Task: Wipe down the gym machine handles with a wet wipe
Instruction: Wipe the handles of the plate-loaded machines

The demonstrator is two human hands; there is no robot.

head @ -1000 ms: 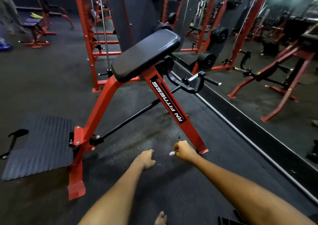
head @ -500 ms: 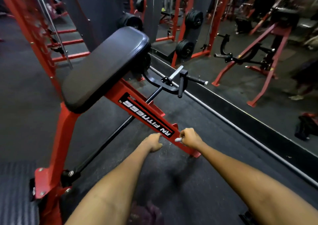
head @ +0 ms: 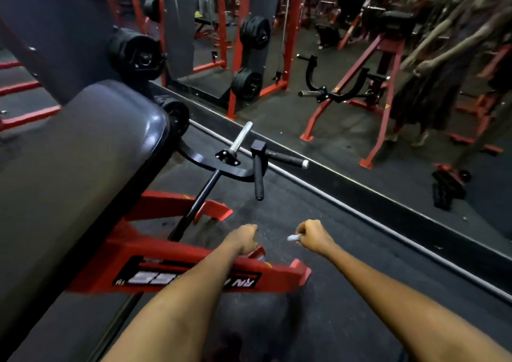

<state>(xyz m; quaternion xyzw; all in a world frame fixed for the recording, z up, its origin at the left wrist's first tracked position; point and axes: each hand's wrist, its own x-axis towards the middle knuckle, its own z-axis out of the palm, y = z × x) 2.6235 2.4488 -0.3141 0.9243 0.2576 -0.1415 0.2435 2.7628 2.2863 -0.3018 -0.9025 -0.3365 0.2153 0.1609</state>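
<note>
A red-framed curl machine fills the left, with a dark pad [head: 83,151] and a black lever arm. Two black handles stick out of the arm's end: one hangs downward [head: 259,178], the other points right [head: 285,158] with a silver cap. A silver weight peg [head: 241,135] rises beside them. My right hand [head: 314,235] is fisted and pinches a small white wet wipe [head: 293,237], below and right of the hanging handle. My left hand [head: 243,237] is curled with nothing seen in it, over the red frame bar [head: 282,275].
A wall mirror [head: 360,84] runs along the right behind a low black ledge [head: 360,192], reflecting red racks, weight plates and a person. Black weight plates [head: 137,54] hang on the machine behind the pad. Dark rubber floor [head: 318,320] lies under my arms.
My view has moved closer and to the right around the machine, so the handles now lie just ahead of my hands. Both hands keep their fisted pose, the right still pinching the wipe.
</note>
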